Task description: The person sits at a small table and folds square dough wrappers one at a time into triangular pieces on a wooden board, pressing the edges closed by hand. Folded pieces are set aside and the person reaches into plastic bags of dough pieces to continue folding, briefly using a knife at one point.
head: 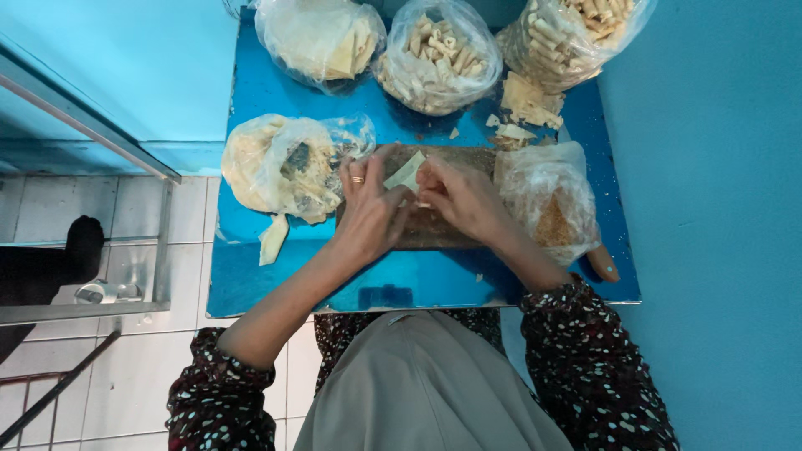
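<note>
Blue and glossy, the desk (276,284) carries a brown board (434,230) at its middle, and I take that board as my landmark. Both hands meet over the board's upper half: the left hand (368,209), a ring on one finger, and the right hand (459,196) pinch a pale wrapper (407,173) between curled fingertips, each hand mostly closed on it, the sheet tilted up off the board. I judge the step to be folding or rolling this wrapper; the next move would call for small, even finger pressure so the thin sheet does not tear, and for keeping it over the board. Just left of the board lies an open bag of wrappers (276,163), with one loose strip (273,240) below it near the desk's left edge. Touching the board's right end is a bag of crumbs (551,205), and a rounded wooden handle (603,263) pokes out beneath it at the desk's right edge. Beyond the board, along the far edge, sit three bags: one of flat sheets (322,38), and two of finished rolls (439,58) (576,33), with scraps (522,104) between them and the board. Open room is scarce: only the bare strip of desk nearer me than the board is free, and the wall (718,209) stands close on the right.
</note>
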